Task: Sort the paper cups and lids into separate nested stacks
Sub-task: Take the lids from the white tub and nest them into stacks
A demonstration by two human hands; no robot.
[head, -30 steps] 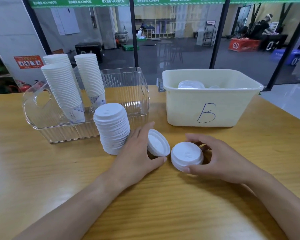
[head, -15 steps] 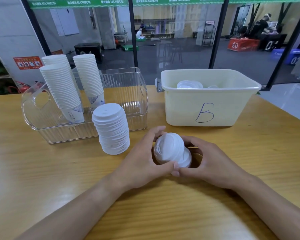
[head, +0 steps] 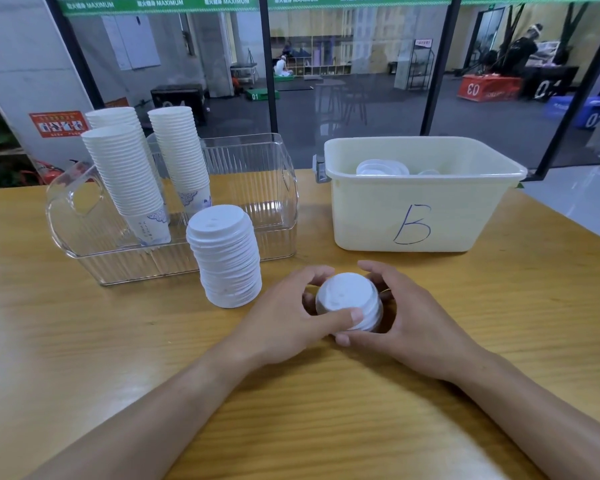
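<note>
Few nested lids (head: 349, 301) sit between my two hands, low over the bench (head: 84, 341), just right of the tall lid stack (head: 226, 258) and near it but not touching. My left hand (head: 284, 320) curls round the near-left side, thumb laid across the front rim, fingers over the far edge; my right hand (head: 420, 323) cups the right and back side, thumb tucked under the front. So both are grasping the lids, none released. I judge I hold from both sides to square the lids so they seat inside each other before they go on the stack; whether the bottom lid rests on the bench I cannot tell, my hands hide it. The stack stands dome-up on the bench in front of the clear tray (head: 284, 188), close so the move is short. Inside the tray three cup stacks (head: 129, 178) lean a bit, rims up, kept apart from lids as the task wants. Bin B (head: 413, 216) sits right and back, well apart from the stack, with more lids (head: 381, 167) showing over its rim, so I judge the sort is not done; if any cups are left in there I cannot see. Next likely: lift this small set onto the stack, lining up the rims. Risk: the stack is tall and a bump from my left hand could topple it.
</note>
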